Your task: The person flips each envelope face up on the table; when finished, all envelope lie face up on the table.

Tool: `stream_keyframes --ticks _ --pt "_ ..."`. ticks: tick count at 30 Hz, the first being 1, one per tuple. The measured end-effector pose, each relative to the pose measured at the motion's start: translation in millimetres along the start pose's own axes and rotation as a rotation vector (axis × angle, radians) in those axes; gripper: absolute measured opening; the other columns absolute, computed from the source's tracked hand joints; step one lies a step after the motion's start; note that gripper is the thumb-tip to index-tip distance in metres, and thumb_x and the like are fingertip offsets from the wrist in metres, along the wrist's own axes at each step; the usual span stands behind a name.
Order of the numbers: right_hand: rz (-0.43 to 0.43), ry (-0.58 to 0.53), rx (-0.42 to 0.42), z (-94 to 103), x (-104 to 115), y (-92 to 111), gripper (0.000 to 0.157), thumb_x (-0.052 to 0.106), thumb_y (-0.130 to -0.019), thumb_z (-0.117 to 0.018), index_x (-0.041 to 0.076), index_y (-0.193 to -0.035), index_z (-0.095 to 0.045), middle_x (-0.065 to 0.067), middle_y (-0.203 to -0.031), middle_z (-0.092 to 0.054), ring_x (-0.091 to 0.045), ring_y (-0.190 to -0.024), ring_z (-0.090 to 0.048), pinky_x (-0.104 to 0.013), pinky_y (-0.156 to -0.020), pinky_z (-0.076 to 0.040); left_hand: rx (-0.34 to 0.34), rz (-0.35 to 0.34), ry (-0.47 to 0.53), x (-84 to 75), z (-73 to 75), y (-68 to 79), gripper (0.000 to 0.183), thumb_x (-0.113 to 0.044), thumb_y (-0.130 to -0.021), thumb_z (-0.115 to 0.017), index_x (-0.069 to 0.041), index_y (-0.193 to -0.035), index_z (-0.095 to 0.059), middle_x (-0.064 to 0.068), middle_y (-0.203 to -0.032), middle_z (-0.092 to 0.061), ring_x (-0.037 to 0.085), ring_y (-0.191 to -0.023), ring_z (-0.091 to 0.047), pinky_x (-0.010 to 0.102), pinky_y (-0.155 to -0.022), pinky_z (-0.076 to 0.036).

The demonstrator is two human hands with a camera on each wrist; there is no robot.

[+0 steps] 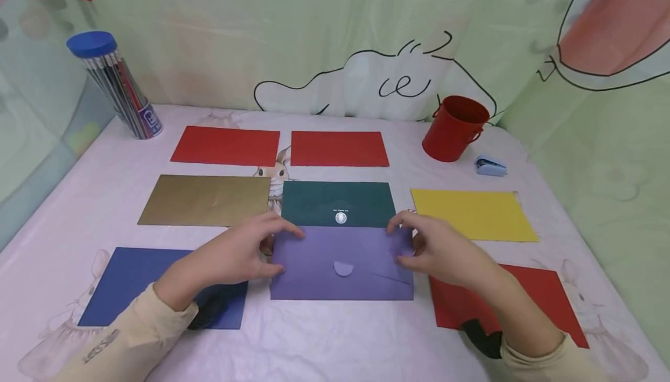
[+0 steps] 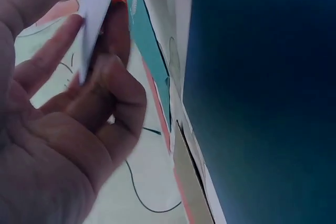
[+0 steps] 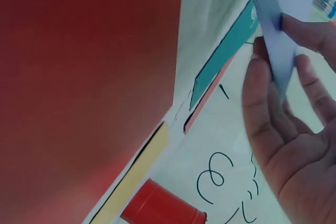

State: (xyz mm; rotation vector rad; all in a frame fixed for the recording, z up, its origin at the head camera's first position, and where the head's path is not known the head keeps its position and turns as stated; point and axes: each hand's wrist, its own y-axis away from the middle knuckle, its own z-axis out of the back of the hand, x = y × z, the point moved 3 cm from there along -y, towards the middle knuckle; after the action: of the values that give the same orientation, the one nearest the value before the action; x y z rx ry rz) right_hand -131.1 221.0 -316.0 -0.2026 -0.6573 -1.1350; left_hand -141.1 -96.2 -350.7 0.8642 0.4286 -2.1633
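Observation:
A purple envelope (image 1: 314, 266) with a small half-round tab on its front is held by its two side edges, one hand at each end. My left hand (image 1: 235, 248) grips the left edge, some fingers behind it, as the left wrist view also shows. At the opposite edge my right hand (image 1: 439, 248) pinches the envelope between thumb and fingers. In the head view it overlaps the lower side of a dark green envelope (image 1: 337, 199) with a small round white emblem. Under my left forearm lies a blue envelope (image 1: 141, 283); under my right, a red envelope (image 1: 544, 295).
A gold envelope (image 1: 204, 199) lies left and a yellow envelope (image 1: 471, 213) right. Farther back are two red envelopes (image 1: 227, 146). A blue-lidded tub of pencils (image 1: 117, 85) stands at back left, a red bucket (image 1: 455, 129) at back right, beside a light blue stapler (image 1: 490, 165).

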Motion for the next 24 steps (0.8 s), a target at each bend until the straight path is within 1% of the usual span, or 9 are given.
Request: stream_keyframes --ticks 3,7,9,12,14,17,20,24 --pt "-0.028 0.022 0.008 -4.4 -0.1 -4.1 0.038 0.003 -0.079 -0.082 0.016 -0.110 -0.064 -0.002 -0.084 -0.055 -0.018 -0.070 -0.054 -0.029 -0.058 -0.052 0.017 0.015 -0.045 2.3 -2.4 -2.4 0.051 -0.008 -0.079 -0.084 -0.016 -0.126 -0.067 0.000 -0.109 -0.057 0.012 -0.081 -0.055 0.028 -0.071 -0.051" --pt "-0.068 0.060 0.022 -8.9 0.6 -9.7 0.038 0.005 -0.076 -0.085 0.016 -0.108 -0.068 -0.003 -0.095 -0.057 -0.020 -0.077 -0.053 -0.029 -0.060 -0.052 0.040 0.030 -0.099 5.3 -4.7 -5.5 0.050 -0.012 -0.079 -0.085 -0.016 -0.126 -0.068 -0.001 -0.105 -0.056 0.012 -0.079 -0.053 0.028 -0.068 -0.048" --pt "-0.103 0.071 0.043 -11.0 0.9 -12.2 0.039 0.006 -0.076 -0.086 0.016 -0.109 -0.069 -0.004 -0.097 -0.058 -0.020 -0.077 -0.053 -0.030 -0.060 -0.051 0.055 0.035 -0.124 6.1 -5.8 -6.5 0.049 -0.013 -0.080 -0.084 -0.016 -0.127 -0.069 -0.001 -0.105 -0.056 0.012 -0.079 -0.052 0.029 -0.070 -0.046" --pt "-0.159 0.072 0.084 -13.8 0.5 -15.0 0.041 0.008 -0.075 -0.088 0.015 -0.111 -0.069 -0.008 -0.104 -0.061 -0.021 -0.079 -0.053 -0.030 -0.060 -0.052 0.080 0.050 -0.163 6.2 -7.5 -7.7 0.049 -0.016 -0.081 -0.083 -0.017 -0.128 -0.069 -0.002 -0.108 -0.057 0.014 -0.085 -0.051 0.033 -0.075 -0.043" --pt "-0.192 0.074 0.102 -15.3 0.1 -16.3 0.042 0.009 -0.075 -0.089 0.015 -0.111 -0.069 -0.010 -0.109 -0.061 -0.023 -0.084 -0.054 -0.031 -0.062 -0.053 0.092 0.063 -0.185 5.4 -8.3 -8.3 0.049 -0.017 -0.081 -0.083 -0.018 -0.128 -0.069 -0.001 -0.111 -0.058 0.015 -0.091 -0.050 0.036 -0.078 -0.041" --pt "-0.223 0.077 0.105 -17.1 0.5 -17.4 0.041 0.008 -0.074 -0.089 0.015 -0.110 -0.070 -0.013 -0.114 -0.061 -0.026 -0.092 -0.053 -0.032 -0.066 -0.055 0.097 0.085 -0.208 3.8 -8.9 -8.7 0.050 -0.018 -0.081 -0.083 -0.020 -0.128 -0.070 -0.001 -0.114 -0.059 0.019 -0.099 -0.049 0.040 -0.083 -0.041" --pt "-0.230 0.088 0.099 -18.4 1.5 -18.4 0.040 0.006 -0.074 -0.089 0.015 -0.109 -0.072 -0.014 -0.114 -0.061 -0.027 -0.095 -0.053 -0.032 -0.067 -0.056 0.095 0.100 -0.225 1.7 -8.9 -8.7 0.050 -0.018 -0.080 -0.084 -0.021 -0.128 -0.070 0.000 -0.116 -0.060 0.022 -0.106 -0.048 0.043 -0.087 -0.040" --pt "-0.215 0.109 0.093 -19.4 1.8 -20.1 0.039 0.006 -0.075 -0.088 0.014 -0.109 -0.073 -0.013 -0.113 -0.062 -0.029 -0.098 -0.054 -0.034 -0.071 -0.057 0.088 0.114 -0.251 -0.1 -8.5 -8.6 0.050 -0.018 -0.079 -0.085 -0.022 -0.127 -0.071 0.000 -0.115 -0.061 0.024 -0.109 -0.047 0.047 -0.091 -0.039"
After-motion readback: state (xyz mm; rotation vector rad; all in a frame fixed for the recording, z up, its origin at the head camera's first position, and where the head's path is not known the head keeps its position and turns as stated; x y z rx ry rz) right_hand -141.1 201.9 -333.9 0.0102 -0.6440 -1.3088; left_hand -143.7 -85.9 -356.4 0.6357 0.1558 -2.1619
